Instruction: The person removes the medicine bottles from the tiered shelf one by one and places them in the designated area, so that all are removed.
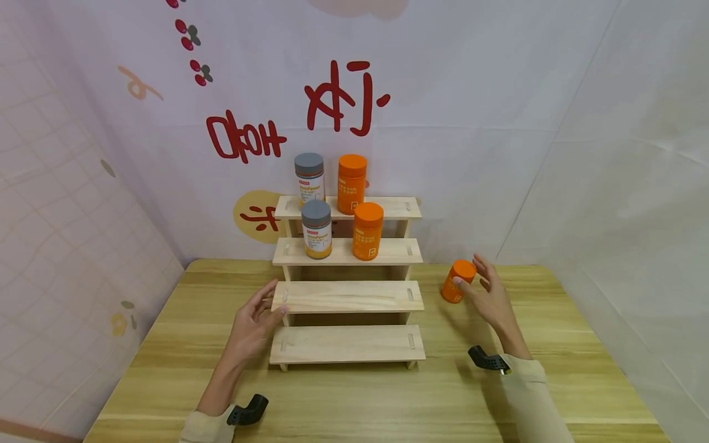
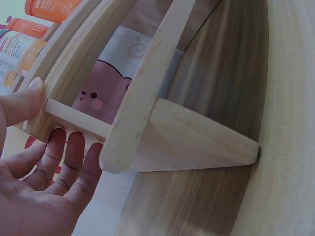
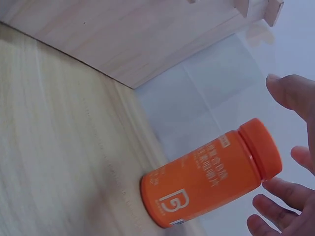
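Note:
A small orange bottle (image 1: 455, 284) (image 3: 206, 182) stands on the wooden table (image 1: 354, 400) to the right of a stepped wooden shelf (image 1: 348, 296). My right hand (image 1: 477, 280) (image 3: 295, 142) is spread open around the bottle's cap, with the fingers close to it but apart in the right wrist view. My left hand (image 1: 275, 300) (image 2: 49, 147) lies with straight fingers at the left end of the shelf's third step. There its thumb (image 2: 29, 96) touches the plank end. On the top step stand a grey-capped bottle (image 1: 309, 178) and an orange bottle (image 1: 352, 183).
The second step holds another grey-capped bottle (image 1: 317, 229) and another orange bottle (image 1: 368, 231). The two lower steps (image 1: 348, 343) are bare. White printed cloth walls close in the table at the back and on both sides.

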The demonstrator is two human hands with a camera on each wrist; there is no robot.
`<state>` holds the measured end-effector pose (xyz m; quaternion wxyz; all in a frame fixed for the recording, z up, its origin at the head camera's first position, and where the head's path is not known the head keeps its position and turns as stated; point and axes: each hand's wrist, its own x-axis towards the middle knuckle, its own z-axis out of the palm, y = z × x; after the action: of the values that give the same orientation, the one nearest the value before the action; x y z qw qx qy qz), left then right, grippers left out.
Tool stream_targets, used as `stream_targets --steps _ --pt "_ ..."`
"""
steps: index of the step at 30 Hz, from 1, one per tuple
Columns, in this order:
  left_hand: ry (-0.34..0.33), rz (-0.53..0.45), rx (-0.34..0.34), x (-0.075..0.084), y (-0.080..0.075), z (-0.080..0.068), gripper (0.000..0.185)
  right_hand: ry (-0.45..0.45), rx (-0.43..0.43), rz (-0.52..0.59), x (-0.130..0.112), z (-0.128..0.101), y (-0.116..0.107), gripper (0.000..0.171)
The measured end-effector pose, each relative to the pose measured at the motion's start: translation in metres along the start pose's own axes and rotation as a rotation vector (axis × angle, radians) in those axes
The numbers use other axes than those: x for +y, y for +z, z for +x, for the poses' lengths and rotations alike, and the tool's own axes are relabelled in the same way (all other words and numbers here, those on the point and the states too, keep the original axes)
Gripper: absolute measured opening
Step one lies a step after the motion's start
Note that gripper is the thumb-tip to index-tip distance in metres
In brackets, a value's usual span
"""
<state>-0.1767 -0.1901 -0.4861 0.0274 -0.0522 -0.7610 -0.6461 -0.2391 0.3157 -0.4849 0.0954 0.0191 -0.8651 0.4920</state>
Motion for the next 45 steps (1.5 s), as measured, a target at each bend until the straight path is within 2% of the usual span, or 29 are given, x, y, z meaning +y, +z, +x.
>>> stream_targets --steps 21,32,45 --pt "0.004 -0.017 -0.009 0.003 0.0 -0.003 0.066 -0.131 -0.021 -0.054 -0.034 0.0 -0.008 0.082" --pt "0.003 0.001 -0.001 0.001 0.001 -0.001 0.066 -0.199 -0.023 -0.057 -0.068 0.004 -0.009 0.081" --pt "0.009 -0.004 0.004 0.004 0.002 -0.003 0.065 -0.245 -0.076 -0.031 -0.1 0.011 -0.001 0.08"
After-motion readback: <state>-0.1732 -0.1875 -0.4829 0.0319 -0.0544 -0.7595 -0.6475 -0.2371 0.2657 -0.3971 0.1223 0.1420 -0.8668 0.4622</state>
